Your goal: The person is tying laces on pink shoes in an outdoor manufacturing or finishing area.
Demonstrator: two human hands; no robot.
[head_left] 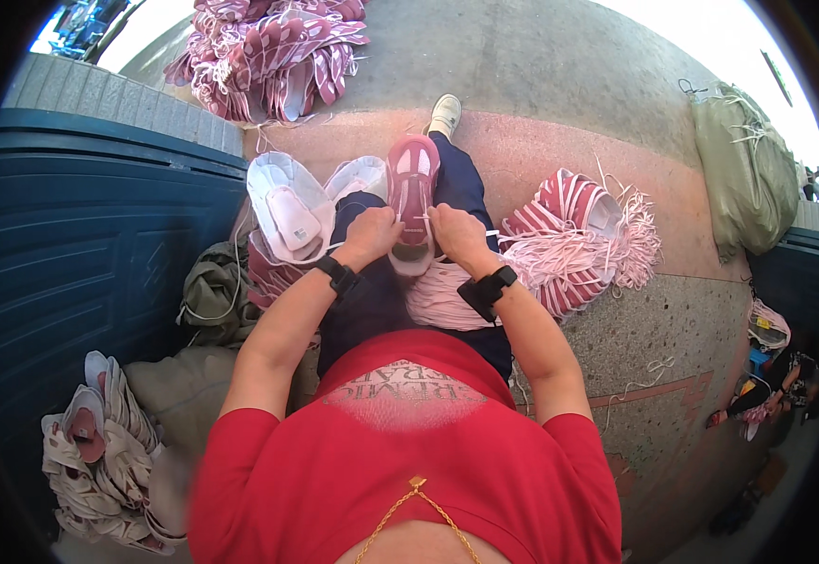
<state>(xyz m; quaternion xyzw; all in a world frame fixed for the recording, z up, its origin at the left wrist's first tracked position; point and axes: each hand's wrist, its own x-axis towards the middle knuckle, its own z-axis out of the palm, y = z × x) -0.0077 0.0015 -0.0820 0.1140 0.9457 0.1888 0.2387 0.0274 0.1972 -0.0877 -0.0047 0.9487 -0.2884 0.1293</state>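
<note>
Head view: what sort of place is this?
Probably an informal, perhaps semi-outdoor shoe workplace: the pink shoe being handled, the heap of pink-and-white uppers on the floor, and the bulging green sack.

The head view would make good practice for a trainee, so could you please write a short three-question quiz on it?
1. Multiple choice: what is between the left hand and the right hand?
A) a green sack
B) a pink shoe
C) a gold chain

2. True or false: a black band is worn on the left wrist.

3. Fill in the blank: the bundle of pink-and-white striped pieces lies on the ____ side of the right hand.

Key: 1. B; 2. True; 3. right.
</note>
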